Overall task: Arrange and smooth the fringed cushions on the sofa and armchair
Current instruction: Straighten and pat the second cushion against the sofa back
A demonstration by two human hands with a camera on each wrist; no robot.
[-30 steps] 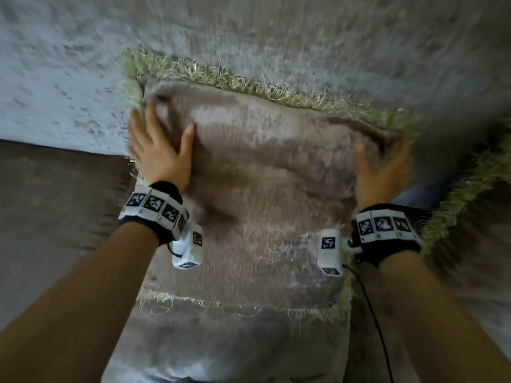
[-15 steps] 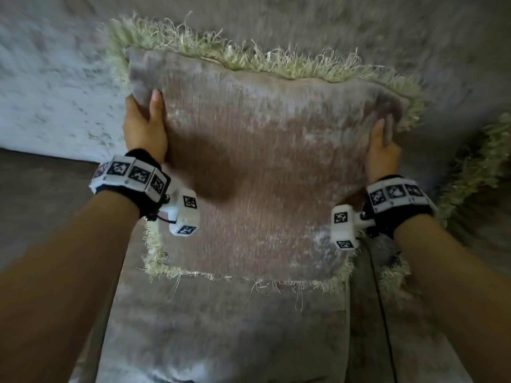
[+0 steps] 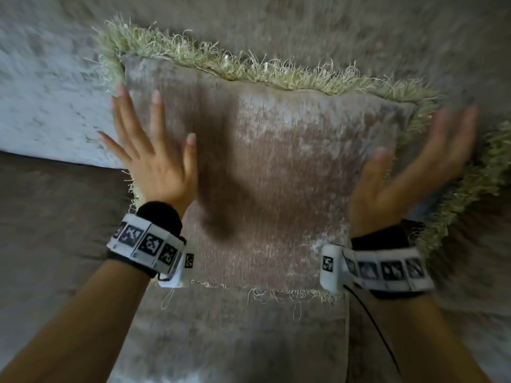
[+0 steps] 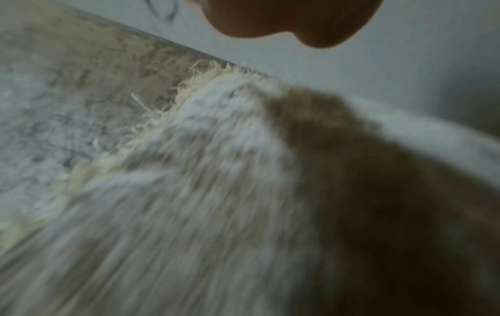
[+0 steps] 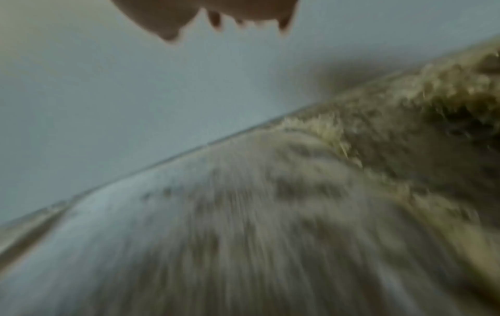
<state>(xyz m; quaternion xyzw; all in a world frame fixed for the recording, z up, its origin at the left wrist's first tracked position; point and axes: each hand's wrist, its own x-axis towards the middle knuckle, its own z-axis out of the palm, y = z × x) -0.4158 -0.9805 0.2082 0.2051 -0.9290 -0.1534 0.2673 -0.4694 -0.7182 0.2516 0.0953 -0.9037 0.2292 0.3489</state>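
A brownish-grey velvet cushion (image 3: 276, 172) with a pale green fringe (image 3: 249, 67) leans against the sofa back. My left hand (image 3: 152, 150) is spread with straight fingers by the cushion's left side, holding nothing. My right hand (image 3: 409, 172) is blurred, its fingers straight, at the cushion's right edge, also holding nothing. Whether either palm touches the fabric I cannot tell. Both wrist views are blurred: the cushion (image 4: 216, 192) and its fringe (image 4: 189, 92) fill the left wrist view, and the cushion (image 5: 270, 224) with fringe (image 5: 338, 132) fills the right wrist view.
A second fringed cushion (image 3: 481, 189) pokes in at the right edge. The sofa back (image 3: 304, 23) rises behind, the seat (image 3: 235, 341) lies below, and a darker brown surface (image 3: 55, 217) lies to the left. A black cable (image 3: 373, 327) trails from my right wrist.
Both hands have let go of the cushion's upper sides and now have straight, spread fingers. The cushion stays leaning against the sofa back.
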